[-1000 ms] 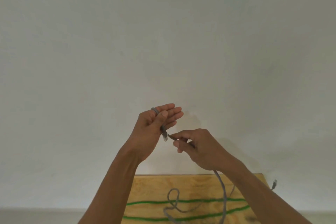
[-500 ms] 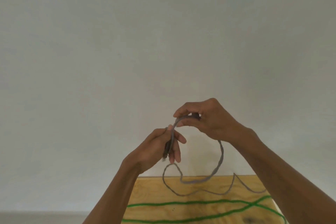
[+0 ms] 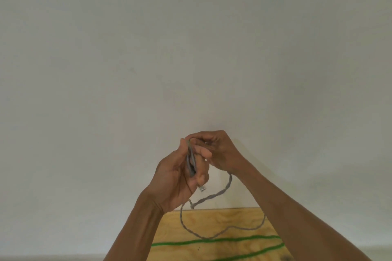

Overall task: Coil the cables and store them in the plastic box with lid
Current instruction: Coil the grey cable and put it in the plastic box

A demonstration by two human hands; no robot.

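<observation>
Grey cable (image 3: 191, 160), mid-coil: my left hand (image 3: 180, 178) grips the gathered loops while my right hand (image 3: 216, 150), touching it, pinches the strand at the top. Slack hangs to the plywood board (image 3: 212, 218) beside a green cable (image 3: 216, 240). Next, I judge, another loop; no box visible.

- Cable (image 3: 214, 196): grey, with a twisted, braided look.
- Second cable (image 3: 216, 240): bright green.
- Desk (image 3: 212, 218): pale yellow wood with visible grain.
- Wall (image 3: 191, 48): plain off-white.
</observation>
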